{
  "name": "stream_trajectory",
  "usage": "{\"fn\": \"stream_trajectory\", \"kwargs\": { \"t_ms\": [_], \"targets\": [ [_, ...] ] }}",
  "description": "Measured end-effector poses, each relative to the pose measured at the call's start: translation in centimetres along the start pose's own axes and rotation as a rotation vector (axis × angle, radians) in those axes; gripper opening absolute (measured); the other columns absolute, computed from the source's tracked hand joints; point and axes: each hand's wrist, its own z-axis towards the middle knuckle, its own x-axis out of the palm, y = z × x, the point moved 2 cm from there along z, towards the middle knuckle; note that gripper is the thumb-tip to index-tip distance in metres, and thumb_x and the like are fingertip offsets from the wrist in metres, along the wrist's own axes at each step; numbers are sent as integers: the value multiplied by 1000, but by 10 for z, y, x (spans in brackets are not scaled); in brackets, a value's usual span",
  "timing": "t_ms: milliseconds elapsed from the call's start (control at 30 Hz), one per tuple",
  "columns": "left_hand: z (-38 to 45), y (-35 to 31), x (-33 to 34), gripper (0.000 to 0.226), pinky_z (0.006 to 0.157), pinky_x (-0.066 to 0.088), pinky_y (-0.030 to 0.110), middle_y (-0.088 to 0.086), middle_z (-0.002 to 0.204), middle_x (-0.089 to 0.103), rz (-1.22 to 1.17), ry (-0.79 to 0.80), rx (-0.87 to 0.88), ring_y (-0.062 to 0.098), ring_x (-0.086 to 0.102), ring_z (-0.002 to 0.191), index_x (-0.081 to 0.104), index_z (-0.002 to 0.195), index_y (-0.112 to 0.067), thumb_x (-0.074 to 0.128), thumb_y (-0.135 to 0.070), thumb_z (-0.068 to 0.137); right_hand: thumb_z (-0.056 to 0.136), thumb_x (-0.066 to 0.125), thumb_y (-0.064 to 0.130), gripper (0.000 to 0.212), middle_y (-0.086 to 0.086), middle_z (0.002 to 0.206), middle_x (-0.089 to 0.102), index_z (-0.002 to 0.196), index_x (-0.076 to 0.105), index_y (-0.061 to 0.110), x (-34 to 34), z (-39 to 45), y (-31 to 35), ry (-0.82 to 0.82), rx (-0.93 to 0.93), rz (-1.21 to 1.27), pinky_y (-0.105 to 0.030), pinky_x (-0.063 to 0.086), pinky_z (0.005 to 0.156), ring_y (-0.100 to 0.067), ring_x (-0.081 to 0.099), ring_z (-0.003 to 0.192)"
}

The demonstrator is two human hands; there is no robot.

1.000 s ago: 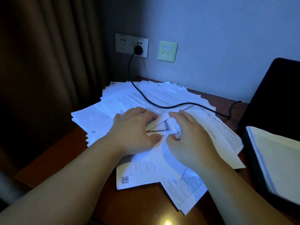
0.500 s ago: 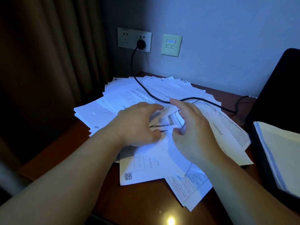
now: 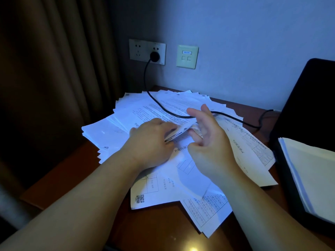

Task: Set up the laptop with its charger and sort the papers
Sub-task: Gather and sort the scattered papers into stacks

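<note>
The laptop (image 3: 308, 109) runs off the right edge, and print on the papers (image 3: 150, 113) is too small to read.

Brown curtain (image 3: 45, 78) hanging at left, beside a double socket (image 3: 147, 51) and a pale switch plate (image 3: 187, 56) on the grey wall (image 3: 244, 42), above a dark wooden desk (image 3: 154, 225).

Dark wooden desk (image 3: 159, 225): fanned heap of printed papers (image 3: 181, 171), black tray (image 3: 282, 171) at right.
</note>
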Motion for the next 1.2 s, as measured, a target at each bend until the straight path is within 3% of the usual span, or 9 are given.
{"fn": "stream_trajectory", "kwargs": {
  "t_ms": [67, 200, 300, 500, 600, 700, 900, 1033, 1200],
  "targets": [
    [1, 0, 1, 45, 97, 46, 48, -10, 116, 59, 35, -13, 18, 17, 52, 119, 59, 134, -44, 49, -27, 94, 76, 48, -15, 85, 21, 167, 17, 120, 59, 56, 0, 0, 1, 15, -39, -153, -5, 45, 90, 27, 48, 114],
    [-2, -5, 4, 44, 93, 47, 47, -11, 120, 61, 159, -29, 17, 20, 52, 119, 57, 138, -43, 42, -26, 100, 86, 64, -8, 72, 8, 169, 17, 143, 53, 35, -3, 2, -1, 5, -180, -653, -5, 38, 83, -16, 51, 107],
    [-6, -11, 2, 32, 94, 48, 47, -8, 125, 63, 244, -70, 28, 24, 58, 116, 57, 132, -38, 45, -33, 103, 90, 66, -2, 66, 4, 163, 34, 146, 52, 29, -4, 2, -2, 36, -178, -764, -37, 38, 113, -25, 28, 151],
    [-28, -25, -8, 44, 84, 52, 44, -6, 127, 61, 356, -90, 120, 29, 64, 105, 49, 139, -44, 39, -33, 97, 81, 73, -3, 48, 0, 115, 75, 121, 74, 24, -7, -5, 8, -29, -219, -777, -63, 30, 116, -33, 54, 133],
    [-39, -32, -13, 43, 82, 52, 41, -5, 125, 60, 387, -78, 126, 29, 64, 103, 48, 140, -44, 41, -30, 100, 77, 77, -2, 42, 4, 104, 76, 108, 78, 25, -14, -9, 13, -42, -276, -796, -62, 34, 112, -31, 63, 118],
    [-48, -39, -17, 39, 78, 52, 39, -3, 119, 59, 398, -67, 125, 29, 63, 101, 50, 138, -42, 41, -29, 103, 78, 73, -2, 37, 8, 96, 75, 102, 78, 26, -17, -15, 19, 6, -328, -740, -48, 53, 87, -22, 64, 94],
    [-67, -45, -29, 48, 81, 51, 35, -7, 132, 58, 370, -185, 107, 25, 63, 109, 46, 148, -44, 44, -28, 103, 83, 71, -2, 23, 1, 84, 71, 92, 76, 18, -14, -22, 35, -30, -397, -720, -43, 55, 66, -24, 65, 78],
    [-92, -47, -42, 60, 114, 34, 58, -2, 144, 58, 366, -455, 108, 32, 48, 140, 50, 149, -34, 68, -28, 92, 86, 68, 3, 16, 2, 76, 65, 84, 72, 18, -11, -27, 41, -51, -352, -736, -42, 51, 63, -23, 59, 72],
    [-117, -52, -39, 56, 107, 28, 80, 13, 137, 61, 223, -759, 196, 48, 41, 144, 70, 126, -19, 84, -6, 74, 90, 68, 9, 22, 5, 63, 52, 72, 63, 20, -15, -34, 52, -145, -251, -623, -37, 42, 55, -19, 48, 62]
  ]
}}
